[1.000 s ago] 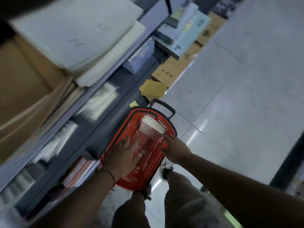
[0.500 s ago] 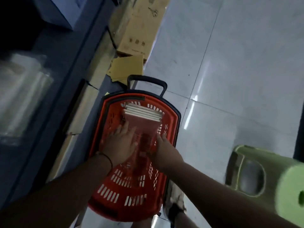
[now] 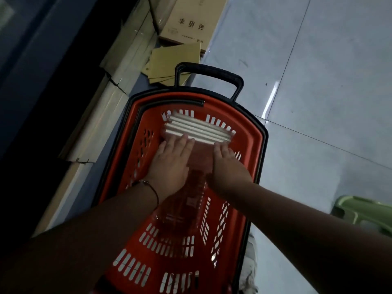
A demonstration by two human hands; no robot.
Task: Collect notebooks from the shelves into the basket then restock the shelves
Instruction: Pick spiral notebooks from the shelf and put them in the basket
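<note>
A red plastic basket (image 3: 248, 145) with a black rim and black handle stands on the floor below me. Inside it lies a stack of red-covered notebooks (image 3: 200, 158) in clear wrap, their white page edges facing the far end. My left hand (image 3: 171, 164) lies flat on the left part of the top cover, fingers straight. My right hand (image 3: 228, 166) rests on the stack's right side, fingers straight and pointing toward the page edges. The stack's lower part is hidden by my hands and forearms.
Dark blue shelving (image 3: 42, 60) runs along the left. Flattened cardboard (image 3: 174, 60) and a printed brown box (image 3: 191, 20) lie beyond the basket's handle. Grey tiled floor (image 3: 307, 102) spreads to the right. A pale green plastic stool (image 3: 369, 213) sits at the right edge.
The view has tilted down from the shelves onto the basket and come closer. Both hands have stayed on the notebook stack, sliding slightly toward its page edges.
</note>
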